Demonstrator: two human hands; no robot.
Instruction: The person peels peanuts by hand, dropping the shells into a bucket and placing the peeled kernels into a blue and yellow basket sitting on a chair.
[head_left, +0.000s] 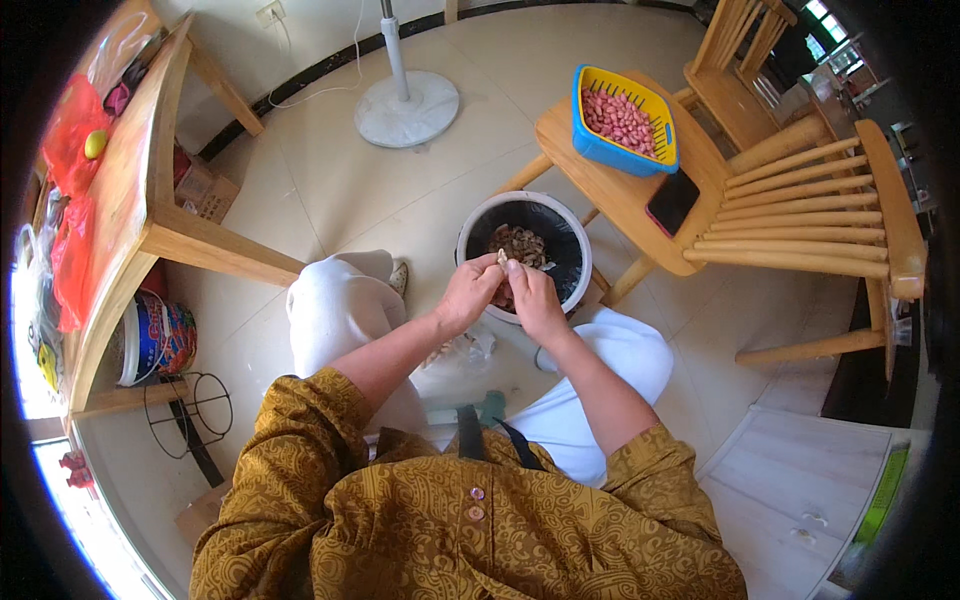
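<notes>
Both my hands meet over a round bin (583, 259) lined with a black plastic bag. Between the fingertips of my left hand (472, 289) and my right hand (536, 300) is a small pale peanut pod (502, 259); whether it is cracked I cannot tell. Below them, a heap of empty peanut shells (521, 244) lies inside the bin. To the right, a blue and yellow plastic basket (626, 163) holds many pink shelled peanuts (619, 120). Partly hidden behind my left forearm, a clear plastic bag (476, 345) with some pods lies between my legs.
The basket and a dark smartphone (673, 202) rest on the seat of a wooden chair (585, 169). A white stand base (407, 109) is on the tiled floor ahead. At left, a wooden table (217, 244) carries red plastic bags (75, 142), with a printed bucket (161, 335) beneath.
</notes>
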